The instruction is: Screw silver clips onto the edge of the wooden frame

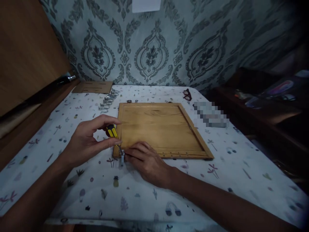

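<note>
A framed wooden panel point(154, 129), like a cabinet door, lies flat on the table. At its near left corner a small metal hinge point(122, 158) sits on the frame and juts past the near edge. My left hand point(88, 137) holds a short yellow and black screwdriver point(112, 131) between thumb and fingers. The screwdriver tilts, its tip down at the hinge. My right hand point(147, 164) rests over the near edge of the panel, fingers together and fingertips against the hinge. Its thumb is hidden.
Several metal hinges point(107, 100) lie at the back left beside a cardboard piece point(93, 87). Dark red glasses point(187, 94) and a blurred-out object point(211, 114) lie to the right. A patterned cloth point(135, 199) covers the table; a wooden board point(29, 54) stands at left.
</note>
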### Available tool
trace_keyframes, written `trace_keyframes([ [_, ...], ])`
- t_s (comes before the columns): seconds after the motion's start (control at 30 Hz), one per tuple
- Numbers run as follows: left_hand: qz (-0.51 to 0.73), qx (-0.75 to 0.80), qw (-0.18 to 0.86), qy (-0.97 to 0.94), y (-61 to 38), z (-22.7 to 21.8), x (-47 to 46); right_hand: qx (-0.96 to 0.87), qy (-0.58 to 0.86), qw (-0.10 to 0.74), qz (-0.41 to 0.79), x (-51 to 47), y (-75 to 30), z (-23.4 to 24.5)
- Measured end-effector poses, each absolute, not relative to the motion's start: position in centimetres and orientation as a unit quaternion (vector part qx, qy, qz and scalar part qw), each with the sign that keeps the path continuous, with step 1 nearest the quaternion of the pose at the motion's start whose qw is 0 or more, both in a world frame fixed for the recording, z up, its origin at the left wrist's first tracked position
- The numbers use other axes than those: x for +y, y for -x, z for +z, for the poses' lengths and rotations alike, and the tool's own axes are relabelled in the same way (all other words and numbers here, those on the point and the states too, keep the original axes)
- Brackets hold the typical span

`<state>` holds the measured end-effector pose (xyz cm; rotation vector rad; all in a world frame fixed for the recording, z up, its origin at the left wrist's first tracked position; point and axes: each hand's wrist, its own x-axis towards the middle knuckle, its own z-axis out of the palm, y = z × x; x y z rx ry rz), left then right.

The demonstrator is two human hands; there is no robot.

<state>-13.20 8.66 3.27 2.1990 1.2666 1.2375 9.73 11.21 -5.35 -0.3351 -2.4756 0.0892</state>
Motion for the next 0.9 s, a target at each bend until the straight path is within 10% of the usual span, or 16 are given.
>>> trace_keyframes([
  [0.9, 0.571, 0.607, 0.341, -0.436, 16.1, -0.6, 14.3, -0.938, 0.121, 0.325, 0.02, 11.3, -9.7, -5.6],
])
